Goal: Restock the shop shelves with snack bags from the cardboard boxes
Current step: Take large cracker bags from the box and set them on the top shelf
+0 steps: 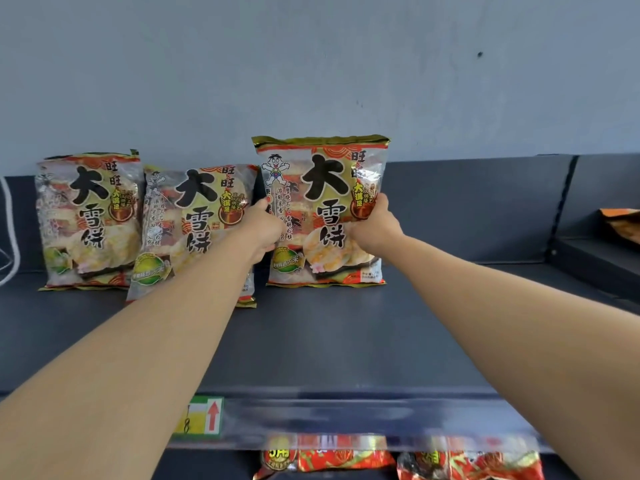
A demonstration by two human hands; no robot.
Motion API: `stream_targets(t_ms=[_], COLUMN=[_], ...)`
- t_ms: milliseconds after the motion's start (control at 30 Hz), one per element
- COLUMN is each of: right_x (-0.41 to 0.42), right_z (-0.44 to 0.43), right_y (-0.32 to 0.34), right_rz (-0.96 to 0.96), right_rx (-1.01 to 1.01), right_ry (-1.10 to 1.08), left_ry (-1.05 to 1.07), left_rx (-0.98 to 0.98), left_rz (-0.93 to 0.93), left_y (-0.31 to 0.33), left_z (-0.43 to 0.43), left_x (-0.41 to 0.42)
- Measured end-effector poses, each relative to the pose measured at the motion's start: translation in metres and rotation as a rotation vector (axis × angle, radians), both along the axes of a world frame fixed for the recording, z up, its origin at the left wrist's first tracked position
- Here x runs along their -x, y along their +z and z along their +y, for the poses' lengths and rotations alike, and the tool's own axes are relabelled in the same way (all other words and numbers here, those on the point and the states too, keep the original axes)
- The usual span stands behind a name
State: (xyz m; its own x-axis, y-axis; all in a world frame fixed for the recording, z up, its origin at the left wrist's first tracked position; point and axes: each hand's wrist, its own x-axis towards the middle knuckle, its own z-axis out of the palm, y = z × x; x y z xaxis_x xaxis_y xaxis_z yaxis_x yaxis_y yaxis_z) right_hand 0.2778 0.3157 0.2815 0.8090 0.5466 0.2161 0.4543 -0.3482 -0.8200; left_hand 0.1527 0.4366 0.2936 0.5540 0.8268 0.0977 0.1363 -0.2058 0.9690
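A snack bag (322, 188) with big black characters stands upright on the dark top shelf (346, 334), against the back panel. My left hand (265, 226) grips its left edge and my right hand (372, 223) grips its right edge, both arms stretched out. Two bags of the same kind stand to the left: one (90, 220) at the far left, another (197, 230) leaning beside it, partly behind my left forearm. No cardboard box is in view.
An orange bag (621, 225) lies at the right edge on the neighbouring shelf section. Red snack bags (329, 457) show on the shelf below. A green-and-white price label (202, 415) sits on the shelf's front rail. A grey wall rises behind.
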Motion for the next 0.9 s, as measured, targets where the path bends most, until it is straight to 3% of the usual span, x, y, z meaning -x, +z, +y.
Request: stream_targets(t_ms=[400,633,900], right_x=[-0.008,0.010,0.046], right_z=[0.003,-0.034,-0.161], right_y=[-0.006,-0.003,-0.010], right_rz=[0.037,-0.263,-0.598], right_rx=[0.021,0.187,0.312], right_ry=[0.131,0.059,0.091], left_ry=[0.096,0.241,-0.218], left_rx=[-0.101,-0.348,-0.754], left_rz=[0.048,0.216,0.152], left_y=[-0.005,0.003,-0.009], left_z=[0.020,-0.028,-0.170], left_x=[-0.018,-0.011,0.007])
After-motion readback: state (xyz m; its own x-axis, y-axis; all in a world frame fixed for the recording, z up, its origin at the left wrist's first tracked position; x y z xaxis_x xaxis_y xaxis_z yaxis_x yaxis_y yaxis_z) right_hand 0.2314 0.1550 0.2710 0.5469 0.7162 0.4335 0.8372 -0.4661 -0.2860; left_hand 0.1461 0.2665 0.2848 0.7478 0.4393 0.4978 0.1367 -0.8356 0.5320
